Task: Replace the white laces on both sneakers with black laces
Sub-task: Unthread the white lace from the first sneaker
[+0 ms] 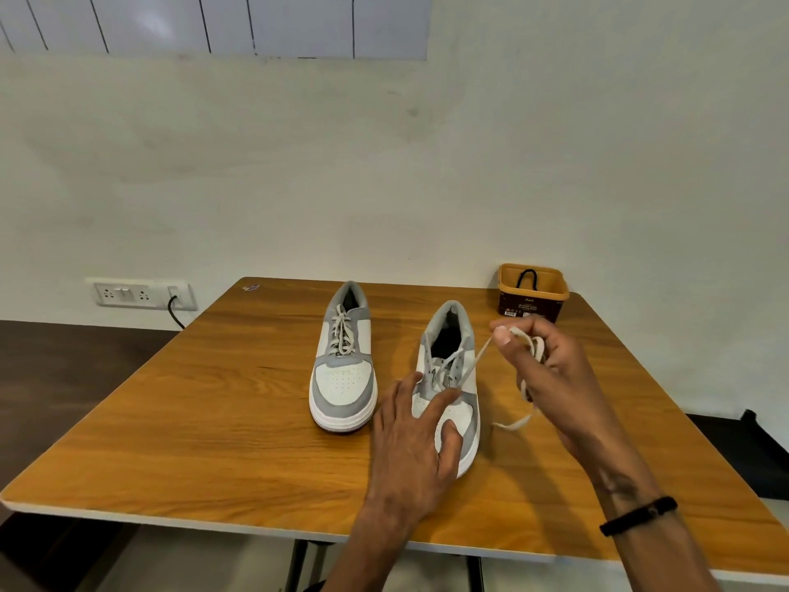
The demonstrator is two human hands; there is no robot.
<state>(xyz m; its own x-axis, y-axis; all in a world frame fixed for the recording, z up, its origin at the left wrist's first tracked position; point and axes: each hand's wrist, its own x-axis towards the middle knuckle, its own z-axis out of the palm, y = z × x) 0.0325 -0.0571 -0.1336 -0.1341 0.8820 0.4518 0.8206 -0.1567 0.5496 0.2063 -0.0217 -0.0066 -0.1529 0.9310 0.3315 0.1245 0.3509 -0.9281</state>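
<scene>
Work surface: one wooden table with a pale edge band. Its near edge crosses the lower frame; its far edge meets the wall at mid-frame. The left half of the table, from the left sneaker outward to the left edge, offers open surface. The strip between the two sneakers is narrow.

Sneakers, count two, both grey and white, toes toward the camera. The left sneaker stands at frame centre, fully laced with a white lace. The right sneaker stands just right of centre, its upper eyelets unlaced and its lace loosened.

Hands, count two. The left hand lies spread, fingers straight, pressing on the toe and lower lacing of the right sneaker. The right hand is raised beside that sneaker, pinching the loosened white lace between thumb and fingers, with bunched slack in the palm and one end trailing down onto the table.

Containers, count one: a brown tub near the far right corner, with a black lace looping above its rim.

Right wrist: one black band.
</scene>
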